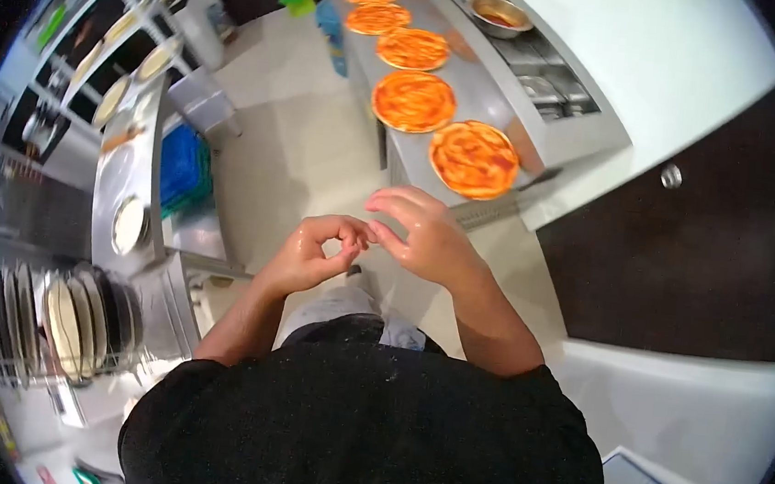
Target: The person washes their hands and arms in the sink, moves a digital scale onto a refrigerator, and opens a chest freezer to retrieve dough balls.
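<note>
From here I see the left hand (313, 252) and right hand (426, 238) loosely curled, apparently empty. The nearest sauced pizza base (474, 160) lies near the end of the steel counter (476, 88); a careless forward sweep, I judge, could smear or dislodge it.

Bright, fairly even light fills the room, washing the wall (690, 47) at upper right nearly to plain white. Soft shadows lie on the floor (275, 108) at upper centre, and small glints dot the left hand (313, 252) and right hand (426, 242). The black shirt (372, 416) at bottom centre loses detail. Fisheye distortion bends the softly blurred left edge; bluish fringes border the black corners.
</note>
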Demonstrator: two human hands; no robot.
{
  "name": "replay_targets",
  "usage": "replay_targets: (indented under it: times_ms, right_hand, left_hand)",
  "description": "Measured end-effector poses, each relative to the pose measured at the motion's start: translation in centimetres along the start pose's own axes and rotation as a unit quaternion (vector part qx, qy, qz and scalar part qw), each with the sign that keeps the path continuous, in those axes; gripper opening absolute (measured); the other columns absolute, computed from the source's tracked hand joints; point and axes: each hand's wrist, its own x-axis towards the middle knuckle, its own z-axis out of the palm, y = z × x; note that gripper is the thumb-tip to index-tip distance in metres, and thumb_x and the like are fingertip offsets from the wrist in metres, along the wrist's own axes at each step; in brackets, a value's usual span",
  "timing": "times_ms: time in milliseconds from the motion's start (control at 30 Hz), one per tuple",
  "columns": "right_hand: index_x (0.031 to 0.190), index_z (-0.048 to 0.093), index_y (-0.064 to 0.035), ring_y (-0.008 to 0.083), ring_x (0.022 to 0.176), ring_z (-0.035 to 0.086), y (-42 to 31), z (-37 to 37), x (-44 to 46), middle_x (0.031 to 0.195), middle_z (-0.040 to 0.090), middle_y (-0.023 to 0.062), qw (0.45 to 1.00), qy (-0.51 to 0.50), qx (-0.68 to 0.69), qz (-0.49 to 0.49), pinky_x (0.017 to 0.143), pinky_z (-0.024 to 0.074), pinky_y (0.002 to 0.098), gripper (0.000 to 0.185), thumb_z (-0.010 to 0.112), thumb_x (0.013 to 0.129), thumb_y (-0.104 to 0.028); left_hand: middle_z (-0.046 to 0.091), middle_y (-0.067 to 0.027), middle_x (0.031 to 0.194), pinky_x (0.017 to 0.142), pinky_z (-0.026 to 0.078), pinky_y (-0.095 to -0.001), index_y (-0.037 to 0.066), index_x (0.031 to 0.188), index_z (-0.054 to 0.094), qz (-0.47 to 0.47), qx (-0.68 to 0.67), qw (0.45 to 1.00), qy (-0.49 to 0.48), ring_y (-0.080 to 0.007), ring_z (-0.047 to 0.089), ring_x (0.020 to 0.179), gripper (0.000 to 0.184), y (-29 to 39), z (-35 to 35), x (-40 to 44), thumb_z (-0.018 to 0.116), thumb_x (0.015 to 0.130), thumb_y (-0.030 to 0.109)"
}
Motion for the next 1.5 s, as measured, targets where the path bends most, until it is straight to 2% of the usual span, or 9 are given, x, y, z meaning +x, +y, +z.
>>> replay_targets:
  times_ms: [133, 400, 500, 667, 967, 1067, 1200, 1333, 1500]
  right_hand:
    - [0.100, 0.069, -0.0007, 0.0343, 0.100, 0.067, 0.2, 3.0, 5.4, 0.104, 0.070, 0.0121, 0.976, -0.099, -0.072, -0.178, 0.091, 0.0552, 0.0435, 0.019, 0.077, 0.085, -0.008]
    - [0.098, 0.068, -0.0018, 0.0320, 0.101, 0.067, 3.5, 11.4, 15.5, 0.104, 0.069, 0.0116, 0.980, -0.101, -0.095, -0.141, 0.093, 0.0547, 0.0436, 0.020, 0.077, 0.081, -0.006]
    - [0.097, 0.069, -0.0020, 0.0311, 0.100, 0.067, 5.0, 14.1, 20.0, 0.103, 0.069, 0.0107, 0.975, -0.064, -0.113, -0.181, 0.092, 0.0550, 0.0452, 0.020, 0.076, 0.079, -0.004]
    - [0.095, 0.070, -0.0027, 0.0296, 0.098, 0.068, 7.8, 17.9, 26.8, 0.101, 0.069, 0.0091, 0.963, 0.019, -0.131, -0.234, 0.091, 0.0556, 0.0470, 0.020, 0.077, 0.076, -0.003]
    - [0.092, 0.070, -0.0040, 0.0293, 0.091, 0.067, 20.3, 22.1, 39.9, 0.096, 0.070, 0.0076, 0.962, 0.038, -0.068, -0.262, 0.082, 0.0557, 0.0430, 0.019, 0.077, 0.075, -0.001]
    - [0.092, 0.070, -0.0040, 0.0305, 0.087, 0.067, 26.0, 23.8, 45.7, 0.095, 0.070, 0.0082, 0.972, 0.036, 0.009, -0.231, 0.077, 0.0549, 0.0420, 0.017, 0.076, 0.077, 0.001]
    - [0.093, 0.070, -0.0029, 0.0320, 0.084, 0.067, 31.9, 25.8, 53.8, 0.093, 0.072, 0.0100, 0.977, 0.019, 0.106, -0.186, 0.075, 0.0548, 0.0408, 0.014, 0.075, 0.080, 0.001]
    - [0.094, 0.070, -0.0013, 0.0323, 0.083, 0.067, 36.3, 27.7, 61.6, 0.091, 0.072, 0.0117, 0.974, -0.028, 0.130, -0.184, 0.075, 0.0549, 0.0402, 0.011, 0.074, 0.083, 0.001]
    - [0.094, 0.071, 0.0000, 0.0313, 0.083, 0.068, 41.7, 31.6, 70.8, 0.090, 0.072, 0.0128, 0.972, -0.109, 0.173, -0.115, 0.076, 0.0550, 0.0381, 0.010, 0.074, 0.084, 0.000]
  left_hand:
    - [0.071, -0.0113, 0.102, 0.088, 0.052, -0.0348, 0.003, 0.083, 0.057, 0.069, 0.046, 0.987, 0.140, -0.0193, 0.065, 0.098, 0.014, -2.4, -3.8, -3.0, 0.065, 0.095, 0.004]
    - [0.065, -0.0038, 0.082, 0.072, 0.047, -0.0273, 0.003, 0.078, 0.055, -0.011, 0.023, 0.985, 0.171, -0.0127, 0.059, 0.078, 0.018, -5.7, -18.2, -1.7, 0.068, 0.090, 0.001]
    - [0.063, -0.0039, 0.082, 0.070, 0.045, -0.0265, 0.003, 0.078, 0.054, 0.041, 0.058, 0.982, 0.176, -0.0111, 0.055, 0.076, 0.019, -5.6, -24.0, -0.4, 0.069, 0.090, 0.001]
    - [0.063, -0.0043, 0.082, 0.070, 0.045, -0.0273, 0.003, 0.078, 0.054, 0.035, 0.052, 0.982, 0.178, -0.0113, 0.055, 0.077, 0.019, -6.5, -32.7, 1.5, 0.069, 0.089, 0.000]
    - [0.067, -0.0065, 0.088, 0.076, 0.049, -0.0294, 0.003, 0.081, 0.055, -0.003, 0.093, 0.981, 0.170, -0.0148, 0.061, 0.083, 0.015, -10.4, -44.4, 11.3, 0.068, 0.088, -0.002]
    - [0.069, -0.0075, 0.093, 0.079, 0.052, -0.0306, 0.002, 0.086, 0.060, -0.014, 0.120, 0.974, 0.193, -0.0164, 0.064, 0.086, 0.009, -10.1, -48.2, 16.2, 0.067, 0.088, -0.003]
    - [0.071, -0.0079, 0.102, 0.084, 0.054, -0.0320, 0.001, 0.096, 0.067, -0.014, 0.168, 0.924, 0.343, -0.0185, 0.068, 0.092, 0.011, -7.8, -53.6, 22.9, 0.066, 0.087, -0.004]
    - [0.072, -0.0070, 0.108, 0.086, 0.055, -0.0316, 0.002, 0.106, 0.069, 0.003, 0.253, 0.896, 0.365, -0.0183, 0.069, 0.096, 0.020, -8.6, -59.4, 25.9, 0.067, 0.087, -0.005]
    - [0.072, -0.0069, 0.107, 0.085, 0.054, -0.0298, 0.001, 0.107, 0.069, -0.082, 0.223, 0.894, 0.380, -0.0162, 0.068, 0.096, 0.017, -12.6, -68.5, 26.1, 0.070, 0.090, -0.001]
